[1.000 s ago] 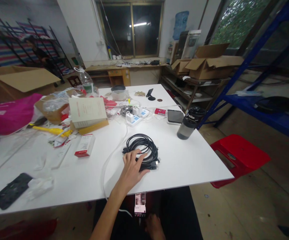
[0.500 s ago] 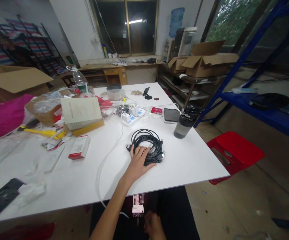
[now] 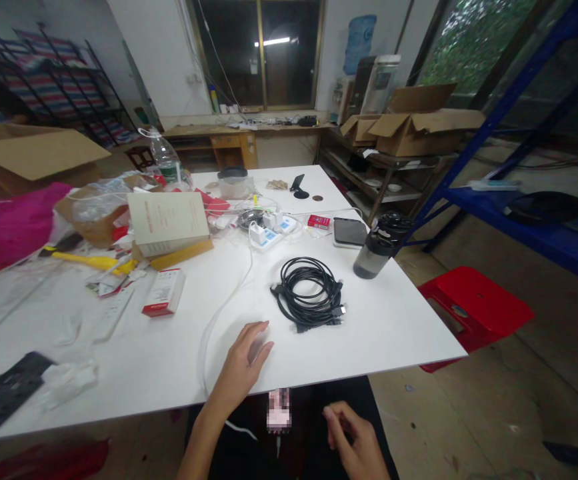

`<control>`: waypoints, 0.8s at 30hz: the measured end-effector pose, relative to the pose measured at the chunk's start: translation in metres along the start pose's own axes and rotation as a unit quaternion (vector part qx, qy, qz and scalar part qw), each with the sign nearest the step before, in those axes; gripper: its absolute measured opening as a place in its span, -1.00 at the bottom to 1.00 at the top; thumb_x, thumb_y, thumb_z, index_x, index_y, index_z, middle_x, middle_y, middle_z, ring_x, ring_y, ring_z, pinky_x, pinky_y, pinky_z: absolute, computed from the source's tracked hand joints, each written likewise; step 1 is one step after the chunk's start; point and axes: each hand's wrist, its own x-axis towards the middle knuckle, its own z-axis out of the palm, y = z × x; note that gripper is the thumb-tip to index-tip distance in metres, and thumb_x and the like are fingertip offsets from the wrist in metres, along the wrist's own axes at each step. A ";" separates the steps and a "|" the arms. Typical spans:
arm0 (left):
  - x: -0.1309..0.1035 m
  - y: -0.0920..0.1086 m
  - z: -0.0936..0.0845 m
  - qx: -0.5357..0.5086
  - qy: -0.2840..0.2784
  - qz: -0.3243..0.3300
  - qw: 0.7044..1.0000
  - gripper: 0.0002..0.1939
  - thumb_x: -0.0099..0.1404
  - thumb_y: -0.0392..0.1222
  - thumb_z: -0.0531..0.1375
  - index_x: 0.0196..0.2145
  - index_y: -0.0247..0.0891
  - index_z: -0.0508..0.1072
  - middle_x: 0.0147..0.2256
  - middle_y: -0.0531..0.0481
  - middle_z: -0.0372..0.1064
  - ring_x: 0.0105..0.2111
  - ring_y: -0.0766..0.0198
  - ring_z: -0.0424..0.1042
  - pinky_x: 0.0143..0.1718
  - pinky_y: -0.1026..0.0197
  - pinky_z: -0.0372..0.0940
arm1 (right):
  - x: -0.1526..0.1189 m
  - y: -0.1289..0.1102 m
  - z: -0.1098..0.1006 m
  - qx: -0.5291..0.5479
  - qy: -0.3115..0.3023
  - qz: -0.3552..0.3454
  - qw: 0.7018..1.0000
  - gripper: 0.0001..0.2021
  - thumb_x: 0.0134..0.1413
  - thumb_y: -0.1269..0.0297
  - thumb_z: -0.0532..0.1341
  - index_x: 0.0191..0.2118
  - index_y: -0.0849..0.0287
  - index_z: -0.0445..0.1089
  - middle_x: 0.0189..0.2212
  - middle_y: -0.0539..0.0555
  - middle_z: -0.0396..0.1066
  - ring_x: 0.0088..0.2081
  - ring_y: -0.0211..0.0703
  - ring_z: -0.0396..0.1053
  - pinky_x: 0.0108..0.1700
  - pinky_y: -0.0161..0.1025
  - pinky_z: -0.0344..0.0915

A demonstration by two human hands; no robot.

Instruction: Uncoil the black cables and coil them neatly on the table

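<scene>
A coiled bundle of black cables (image 3: 289, 308) with several metal-tipped plugs lies on the white table (image 3: 349, 347). Just short of it, to the lower left, my left hand (image 3: 245, 357) hovers over the table, its thumb and fingers apart around nothing. Below the table's front edge, over my lap, my right hand (image 3: 353, 433) is loosely curled, and no object shows in it. A phone (image 3: 279, 410) with a lit screen rests between the two hands at lap height, a white cord at its lower end. Neither hand touches the cables.
A dark tumbler (image 3: 371, 257) and a tablet-like device (image 3: 349, 232) stand right of the cables. Behind are power strips (image 3: 269, 240) with white chargers. Leftward lie a small white-red box (image 3: 163, 293), a book (image 3: 169, 220) and clutter. A red stool (image 3: 473, 300) stands at the right.
My left hand has let go of the cable coil and drawn back toward me, leaving it on the table. My right hand has risen and moved right, over my lap.
</scene>
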 end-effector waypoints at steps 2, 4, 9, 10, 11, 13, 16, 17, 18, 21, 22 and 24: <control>-0.008 -0.005 -0.003 -0.016 0.013 -0.016 1.000 -0.70 0.55 -0.11 0.21 0.18 -0.09 0.49 0.13 -0.12 0.50 0.16 0.05 0.52 0.24 -0.05 0.41 | 0.013 -0.039 -0.026 -0.062 0.056 -0.089 0.993 -0.68 0.50 0.05 0.17 -0.30 0.08 0.44 -0.52 -0.04 0.39 -0.48 -0.21 0.42 -0.38 -0.30 0.31; -0.009 -0.006 -0.002 -0.030 0.027 -0.025 0.999 -0.74 0.54 -0.11 0.22 0.13 -0.11 0.52 0.09 -0.12 0.52 0.13 0.06 0.53 0.23 -0.04 0.42 | 0.036 -0.075 -0.045 -0.110 0.112 -0.210 0.965 -0.86 0.48 0.23 0.20 -0.17 0.05 0.47 -0.43 -0.03 0.45 -0.42 -0.19 0.45 -0.31 -0.27 0.37; -0.004 -0.006 -0.001 -0.054 0.050 -0.043 0.996 -0.78 0.54 -0.10 0.22 0.05 -0.12 0.57 0.03 -0.10 0.55 0.08 0.08 0.56 0.19 -0.02 0.44 | 0.133 -0.125 -0.062 -0.280 0.149 -0.393 0.863 -0.54 0.38 0.16 0.34 0.29 0.10 0.33 0.09 0.27 0.51 0.13 0.15 0.47 0.18 0.07 0.38; -0.005 -0.007 -0.002 -0.057 0.052 -0.046 0.996 -0.79 0.54 -0.10 0.22 0.05 -0.12 0.57 0.03 -0.09 0.56 0.07 0.09 0.56 0.18 -0.01 0.45 | 0.154 -0.128 -0.061 -0.318 0.128 -0.408 0.846 -0.44 0.34 0.05 0.37 0.33 0.13 0.30 0.16 0.32 0.47 0.19 0.21 0.43 0.21 0.12 0.35; -0.005 -0.007 -0.003 -0.059 0.054 -0.050 0.996 -0.80 0.54 -0.10 0.22 0.04 -0.11 0.58 0.02 -0.08 0.57 0.06 0.09 0.57 0.17 -0.01 0.45 | 0.173 -0.127 -0.059 -0.352 0.101 -0.412 0.834 -0.34 0.30 -0.05 0.39 0.35 0.17 0.29 0.20 0.36 0.44 0.21 0.26 0.40 0.22 0.15 0.34; -0.006 -0.009 -0.006 -0.064 0.058 -0.059 0.995 -0.81 0.54 -0.09 0.22 0.02 -0.10 0.59 0.00 -0.07 0.57 0.04 0.10 0.57 0.15 0.00 0.46 | 0.204 -0.122 -0.054 -0.411 0.047 -0.417 0.809 -0.32 0.27 -0.17 0.37 0.28 0.22 0.36 0.13 0.35 0.49 0.14 0.26 0.44 0.18 0.14 0.34; -0.006 -0.009 -0.007 -0.077 0.055 -0.073 0.993 -0.81 0.55 -0.08 0.21 0.00 -0.10 0.59 -0.02 -0.07 0.58 0.03 0.10 0.57 0.13 0.01 0.46 | 0.231 -0.108 -0.046 -0.457 0.016 -0.412 0.788 -0.51 0.34 -0.20 0.30 -0.04 0.20 0.51 -0.17 0.23 0.58 -0.11 0.12 0.51 0.04 0.02 0.32; -0.005 -0.009 -0.008 -0.081 0.052 -0.076 0.992 -0.82 0.55 -0.08 0.21 -0.01 -0.10 0.59 -0.02 -0.07 0.58 0.03 0.10 0.57 0.13 0.01 0.45 | 0.236 -0.105 -0.045 -0.465 0.016 -0.408 0.786 -0.55 0.37 -0.18 0.27 -0.14 0.19 0.51 -0.25 0.19 0.57 -0.18 0.07 0.50 0.00 -0.02 0.30; -0.004 -0.008 -0.008 -0.085 0.051 -0.079 0.992 -0.82 0.55 -0.08 0.21 -0.01 -0.11 0.59 -0.03 -0.07 0.58 0.02 0.10 0.57 0.12 0.01 0.45 | 0.240 -0.102 -0.044 -0.469 0.018 -0.404 0.785 -0.55 0.39 -0.17 0.25 -0.21 0.17 0.50 -0.31 0.15 0.55 -0.22 0.03 0.49 -0.03 -0.05 0.27; 0.000 -0.007 -0.008 -0.092 0.051 -0.087 0.991 -0.82 0.55 -0.07 0.21 -0.03 -0.12 0.59 -0.05 -0.07 0.59 0.00 0.11 0.57 0.10 0.03 0.46 | 0.251 -0.099 -0.045 -0.474 0.021 -0.396 0.786 -0.54 0.44 -0.15 0.22 -0.32 0.16 0.47 -0.39 0.12 0.53 -0.28 -0.03 0.46 -0.05 -0.09 0.21; 0.000 -0.006 -0.009 -0.094 0.053 -0.090 0.990 -0.81 0.55 -0.07 0.22 -0.04 -0.13 0.59 -0.06 -0.07 0.59 -0.01 0.10 0.58 0.09 0.03 0.46 | 0.256 -0.099 -0.046 -0.475 0.022 -0.393 0.787 -0.53 0.45 -0.14 0.21 -0.33 0.16 0.46 -0.39 0.12 0.53 -0.29 -0.03 0.45 -0.05 -0.09 0.20; 0.000 -0.005 -0.009 -0.098 0.054 -0.094 0.989 -0.80 0.54 -0.06 0.22 -0.05 -0.14 0.60 -0.07 -0.08 0.60 -0.02 0.10 0.58 0.07 0.04 0.47 | 0.265 -0.100 -0.046 -0.478 0.025 -0.385 0.789 -0.52 0.47 -0.14 0.18 -0.34 0.16 0.46 -0.38 0.14 0.54 -0.28 -0.03 0.46 -0.04 -0.09 0.18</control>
